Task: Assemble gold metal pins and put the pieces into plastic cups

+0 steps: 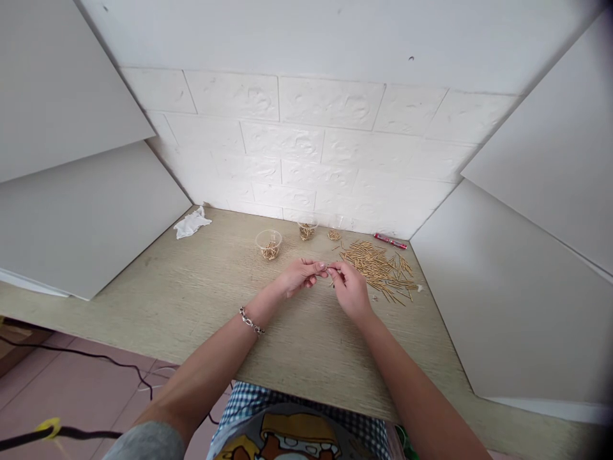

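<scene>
My left hand (300, 276) and my right hand (351, 289) meet above the middle of a pale wood-grain table (205, 275). Their fingertips pinch a small thin brass piece (330, 271), too small to make out in detail. Just to the right of my right hand lies a loose heap of brass pins (376, 268). Farther back stand a clear plastic cup (268, 245) and a second one (307, 229), both holding small brass coils. A little clump of coils (334, 235) lies between the second cup and the heap. A chain bracelet (251, 321) circles my left wrist.
A crumpled white tissue (191, 223) lies at the back left, and a red packet (390, 241) sits in the back right corner. White brick-pattern panelling (306, 147) and white side boards surround the table. Cables cross the tiled floor (71, 390) below the near left edge.
</scene>
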`<act>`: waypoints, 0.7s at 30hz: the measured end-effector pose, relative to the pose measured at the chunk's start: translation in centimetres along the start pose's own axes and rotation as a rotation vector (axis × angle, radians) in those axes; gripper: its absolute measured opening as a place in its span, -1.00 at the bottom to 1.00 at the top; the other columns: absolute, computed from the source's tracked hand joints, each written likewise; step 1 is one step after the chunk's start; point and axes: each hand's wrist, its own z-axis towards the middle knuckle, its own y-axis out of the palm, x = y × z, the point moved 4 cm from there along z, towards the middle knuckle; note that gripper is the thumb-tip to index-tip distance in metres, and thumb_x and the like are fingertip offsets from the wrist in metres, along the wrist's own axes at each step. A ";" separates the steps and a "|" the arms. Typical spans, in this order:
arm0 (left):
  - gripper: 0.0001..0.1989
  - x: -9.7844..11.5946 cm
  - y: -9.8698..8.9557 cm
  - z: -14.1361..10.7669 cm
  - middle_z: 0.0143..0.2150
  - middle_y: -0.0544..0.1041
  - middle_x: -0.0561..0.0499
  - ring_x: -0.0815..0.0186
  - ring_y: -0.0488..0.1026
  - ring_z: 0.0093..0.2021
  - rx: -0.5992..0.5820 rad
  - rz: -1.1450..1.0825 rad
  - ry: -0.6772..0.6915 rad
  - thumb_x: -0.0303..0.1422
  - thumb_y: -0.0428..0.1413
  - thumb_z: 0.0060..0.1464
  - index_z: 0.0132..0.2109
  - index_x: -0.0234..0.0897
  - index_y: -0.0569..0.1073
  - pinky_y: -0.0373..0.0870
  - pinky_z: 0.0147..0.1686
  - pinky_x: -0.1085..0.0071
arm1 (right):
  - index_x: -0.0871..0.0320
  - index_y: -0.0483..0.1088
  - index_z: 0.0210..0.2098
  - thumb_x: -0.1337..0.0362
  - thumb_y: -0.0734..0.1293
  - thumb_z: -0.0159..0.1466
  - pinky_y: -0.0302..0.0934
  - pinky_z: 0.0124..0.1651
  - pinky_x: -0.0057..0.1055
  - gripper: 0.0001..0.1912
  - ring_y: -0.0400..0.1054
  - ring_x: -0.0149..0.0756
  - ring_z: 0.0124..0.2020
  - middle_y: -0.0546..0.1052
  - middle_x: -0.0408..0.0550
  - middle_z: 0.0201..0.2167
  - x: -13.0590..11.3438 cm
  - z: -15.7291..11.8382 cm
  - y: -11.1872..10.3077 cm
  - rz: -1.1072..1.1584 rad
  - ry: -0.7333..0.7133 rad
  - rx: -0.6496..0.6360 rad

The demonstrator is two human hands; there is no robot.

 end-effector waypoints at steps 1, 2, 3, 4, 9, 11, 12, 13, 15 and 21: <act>-0.67 0.1 -0.1 0.0 -0.48 0.44 0.04 0.61 0.17 -0.66 0.023 -0.017 0.002 -0.18 0.23 -0.27 -0.44 -0.41 0.44 0.00 -0.69 0.59 | 0.16 0.35 -0.36 0.26 0.15 0.20 0.16 -0.37 -0.43 -0.83 0.28 -0.34 -0.41 0.43 -0.06 -0.43 0.0 0.0 0.0 0.000 0.001 0.004; -0.68 0.2 -0.1 -0.1 -0.49 0.44 0.05 0.61 0.18 -0.66 0.046 -0.039 0.004 -0.20 0.24 -0.28 -0.44 -0.40 0.44 0.01 -0.69 0.59 | 0.16 0.35 -0.36 0.26 0.15 0.20 0.16 -0.38 -0.44 -0.83 0.28 -0.34 -0.41 0.43 -0.06 -0.42 0.1 0.0 0.0 -0.001 0.002 0.008; -0.68 0.2 -0.1 -0.1 -0.49 0.44 0.06 0.61 0.19 -0.66 0.065 -0.058 0.006 -0.21 0.24 -0.29 -0.45 -0.39 0.44 0.02 -0.69 0.60 | 0.16 0.35 -0.36 0.26 0.16 0.20 0.16 -0.38 -0.44 -0.83 0.28 -0.35 -0.42 0.43 -0.06 -0.42 0.1 0.0 0.0 -0.003 0.002 0.010; -0.69 0.3 -0.2 -0.1 -0.50 0.44 0.07 0.60 0.20 -0.66 0.079 -0.071 0.006 -0.21 0.25 -0.30 -0.45 -0.39 0.44 0.03 -0.69 0.60 | 0.16 0.35 -0.36 0.26 0.16 0.20 0.16 -0.38 -0.44 -0.83 0.28 -0.35 -0.42 0.43 -0.06 -0.41 0.1 0.0 0.0 -0.008 0.000 0.010; -0.68 0.2 0.0 -0.3 -0.49 0.46 0.04 0.60 0.21 -0.65 0.053 0.020 -0.026 -0.19 0.23 -0.28 -0.44 -0.40 0.46 0.03 -0.69 0.60 | 0.17 0.34 -0.37 0.29 0.16 0.20 0.15 -0.38 -0.45 -0.85 0.27 -0.36 -0.42 0.42 -0.07 -0.43 0.0 0.0 0.1 -0.051 -0.035 0.003; -0.67 0.1 0.1 -0.3 -0.49 0.46 0.03 0.60 0.20 -0.64 0.030 0.066 -0.040 -0.17 0.22 -0.25 -0.43 -0.40 0.47 0.01 -0.69 0.59 | 0.17 0.34 -0.37 0.30 0.16 0.20 0.15 -0.38 -0.45 -0.85 0.27 -0.35 -0.41 0.41 -0.07 -0.44 0.0 0.0 0.1 -0.065 -0.047 -0.004; -0.67 0.1 0.1 -0.2 -0.49 0.46 0.04 0.60 0.20 -0.64 0.021 0.077 -0.043 -0.17 0.21 -0.25 -0.42 -0.40 0.47 0.00 -0.69 0.59 | 0.17 0.34 -0.37 0.30 0.16 0.19 0.15 -0.37 -0.44 -0.85 0.27 -0.35 -0.41 0.41 -0.07 -0.43 0.0 0.0 0.1 -0.069 -0.050 -0.006; -0.66 0.1 0.1 -0.2 -0.50 0.45 0.04 0.60 0.20 -0.64 0.012 0.082 -0.042 -0.16 0.21 -0.24 -0.42 -0.40 0.47 0.00 -0.68 0.58 | 0.17 0.34 -0.37 0.31 0.16 0.19 0.15 -0.37 -0.44 -0.85 0.27 -0.35 -0.40 0.41 -0.07 -0.43 0.0 0.0 0.1 -0.072 -0.053 -0.007; -0.65 0.1 0.1 -0.2 -0.50 0.44 0.05 0.60 0.20 -0.63 -0.005 0.086 -0.039 -0.15 0.20 -0.24 -0.42 -0.40 0.47 0.01 -0.67 0.58 | 0.17 0.35 -0.37 0.31 0.16 0.19 0.15 -0.36 -0.44 -0.85 0.27 -0.35 -0.40 0.41 -0.07 -0.43 -0.1 0.0 0.1 -0.072 -0.053 -0.009; -0.64 0.2 0.3 -0.2 -0.60 0.35 0.11 0.59 0.14 -0.65 -0.039 0.069 0.011 -0.13 0.19 -0.24 -0.44 -0.40 0.45 -0.04 -0.67 0.57 | 0.17 0.36 -0.37 0.27 0.18 0.18 0.14 -0.44 -0.46 -0.84 0.26 -0.38 -0.47 0.43 -0.07 -0.43 -0.1 0.0 0.1 -0.007 0.003 0.004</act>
